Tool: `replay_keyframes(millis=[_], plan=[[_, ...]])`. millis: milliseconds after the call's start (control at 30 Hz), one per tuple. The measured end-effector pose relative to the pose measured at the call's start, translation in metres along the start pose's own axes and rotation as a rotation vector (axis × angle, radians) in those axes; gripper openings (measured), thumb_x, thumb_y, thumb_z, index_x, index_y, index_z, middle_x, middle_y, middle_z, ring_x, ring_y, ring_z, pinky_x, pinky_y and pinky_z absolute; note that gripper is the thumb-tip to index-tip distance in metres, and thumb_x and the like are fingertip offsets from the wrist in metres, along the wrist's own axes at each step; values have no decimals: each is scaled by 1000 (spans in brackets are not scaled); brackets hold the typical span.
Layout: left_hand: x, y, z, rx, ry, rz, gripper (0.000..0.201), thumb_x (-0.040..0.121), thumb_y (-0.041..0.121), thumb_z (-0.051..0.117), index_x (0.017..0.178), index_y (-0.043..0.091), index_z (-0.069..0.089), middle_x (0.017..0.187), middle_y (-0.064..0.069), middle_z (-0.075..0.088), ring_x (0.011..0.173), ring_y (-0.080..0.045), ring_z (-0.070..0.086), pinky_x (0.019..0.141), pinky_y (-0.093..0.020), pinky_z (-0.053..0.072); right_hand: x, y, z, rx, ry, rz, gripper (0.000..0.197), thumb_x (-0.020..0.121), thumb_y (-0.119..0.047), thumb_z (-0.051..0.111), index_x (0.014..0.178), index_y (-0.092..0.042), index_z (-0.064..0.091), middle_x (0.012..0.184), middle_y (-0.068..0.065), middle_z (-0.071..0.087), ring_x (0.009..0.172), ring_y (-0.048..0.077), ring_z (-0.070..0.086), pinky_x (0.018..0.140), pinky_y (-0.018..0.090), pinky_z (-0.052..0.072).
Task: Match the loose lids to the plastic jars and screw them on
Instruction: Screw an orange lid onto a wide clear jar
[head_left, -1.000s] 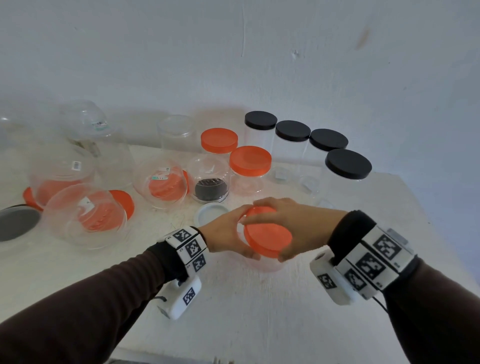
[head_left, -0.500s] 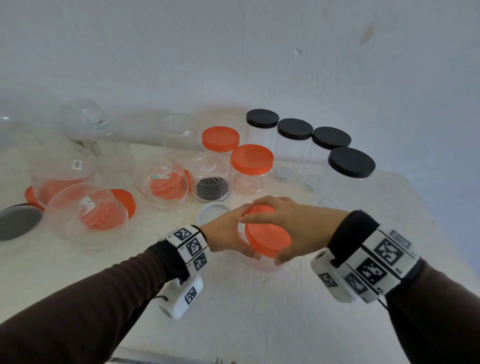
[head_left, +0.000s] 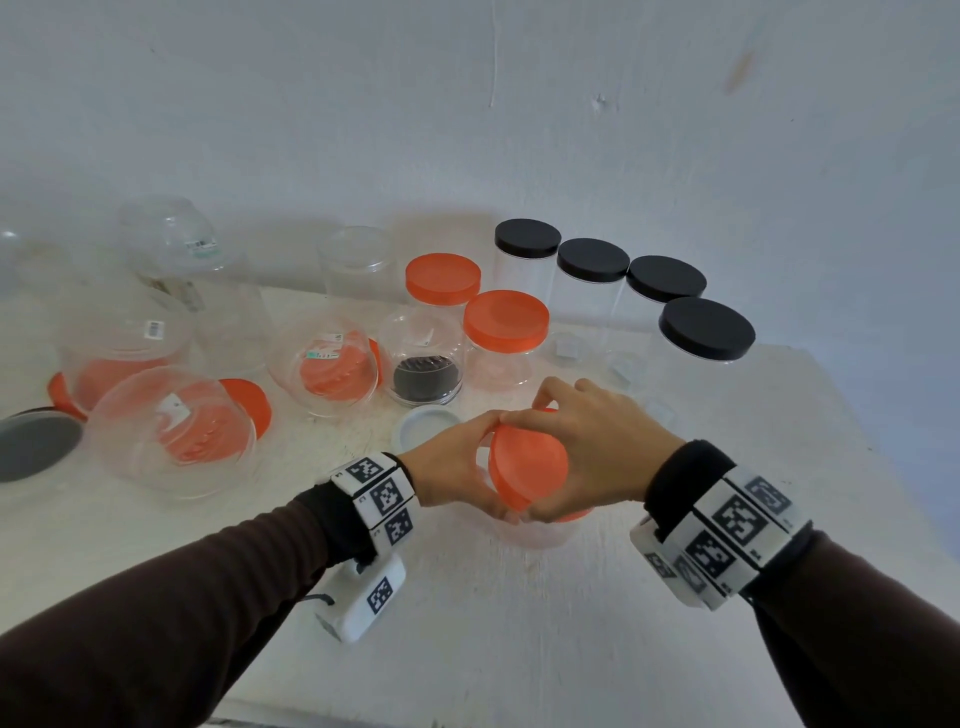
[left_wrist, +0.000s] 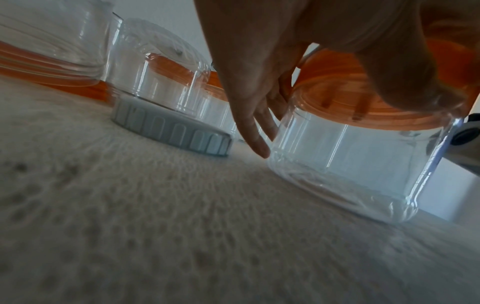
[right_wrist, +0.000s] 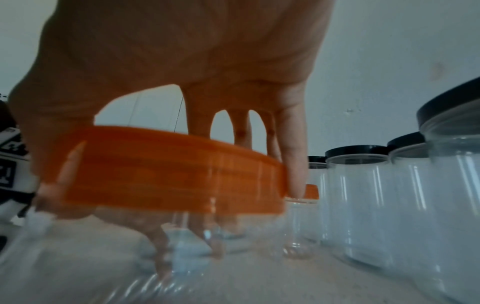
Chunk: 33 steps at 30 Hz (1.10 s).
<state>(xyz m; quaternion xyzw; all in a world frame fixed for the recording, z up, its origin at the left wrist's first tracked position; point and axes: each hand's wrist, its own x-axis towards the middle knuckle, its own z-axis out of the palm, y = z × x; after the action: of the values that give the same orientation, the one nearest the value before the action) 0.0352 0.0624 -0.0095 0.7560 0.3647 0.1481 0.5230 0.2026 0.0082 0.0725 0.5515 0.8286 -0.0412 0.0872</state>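
A short clear plastic jar (head_left: 540, 532) (left_wrist: 345, 158) stands on the white table in front of me. My right hand (head_left: 587, 452) (right_wrist: 166, 160) grips an orange lid (head_left: 524, 462) (right_wrist: 166, 170) from above, thumb and fingers round its rim, on the jar's mouth. In the head view the lid looks tilted. My left hand (head_left: 457, 467) (left_wrist: 272, 98) holds the jar's left side, fingers curled round the wall. A loose pale grey-white lid (head_left: 423, 423) (left_wrist: 171, 125) lies just left of the jar.
Capped jars stand behind: two with orange lids (head_left: 506, 322) and several with black lids (head_left: 706, 327) at the back right. At left, clear jars (head_left: 171, 431) lie or stand inverted over orange lids. A grey lid (head_left: 36, 447) lies at far left. The table's near edge (head_left: 311, 712) is close.
My right hand has turned on the lid, wrist swinging and fingers moving round the rim. The lid now looks more tilted toward me. My left hand keeps hold of the jar.
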Motion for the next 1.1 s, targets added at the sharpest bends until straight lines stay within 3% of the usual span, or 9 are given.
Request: replay_keyframes(millis=[167,300,500,600,667,833,900,967,1100], plan=[[-1,1,0,-19,17,30,86,57,10,88,127,25,39,124,2,53,115,-11,52,93,-30,49,0,0,4,14,15,15,90,63,-75,60,140,-40,30,129,-3,40,103,18,41,76,26,36],[-3,0,1,-12,10,34,91,56,16,88,132,23,38,126,5,52,117,-11,50,97,-32,46,-3,1,8,60,18,29,91,63,-72,61,141,-41,26,134,-7,36,109,17,38,82,28,41],[-6,-3,-4,-12,46,56,88,64,11,84,132,27,32,126,12,47,117,-3,46,87,-16,44,-3,1,22,150,71,37,83,72,-64,61,142,-37,26,149,-12,21,128,18,27,94,36,43],[-14,-7,-13,54,161,43,83,70,15,80,137,24,30,126,12,47,111,-5,49,80,-14,45,4,5,27,168,101,64,74,81,-56,57,143,-31,26,153,-7,16,139,20,14,109,41,30],[-22,-5,-19,160,287,126,73,75,14,75,135,25,33,122,12,49,105,-5,51,76,-13,44,12,11,30,173,154,81,67,85,-52,55,143,-27,31,153,-3,19,140,20,13,114,38,20],[-30,-5,-49,429,586,364,45,79,16,67,122,12,53,116,6,51,105,-3,44,92,-5,28,30,28,33,241,257,114,57,87,-44,58,137,-21,43,148,0,31,136,21,26,110,37,28],[-28,-12,-64,578,720,347,42,78,13,68,117,6,56,117,-4,54,108,-8,39,96,-12,26,37,32,32,235,268,135,56,88,-43,57,137,-21,43,148,0,32,136,20,26,110,38,28],[-27,-18,-77,711,822,301,40,76,10,68,114,3,58,116,-11,56,109,-15,37,97,-27,33,43,32,34,235,273,156,56,88,-43,55,137,-21,41,148,1,31,136,22,25,112,37,24],[-27,-27,-89,912,857,169,42,80,25,50,118,5,52,124,-15,53,118,-27,40,97,-49,39,49,29,46,177,303,193,60,85,-41,59,136,-14,41,143,10,33,131,32,29,111,43,20]])
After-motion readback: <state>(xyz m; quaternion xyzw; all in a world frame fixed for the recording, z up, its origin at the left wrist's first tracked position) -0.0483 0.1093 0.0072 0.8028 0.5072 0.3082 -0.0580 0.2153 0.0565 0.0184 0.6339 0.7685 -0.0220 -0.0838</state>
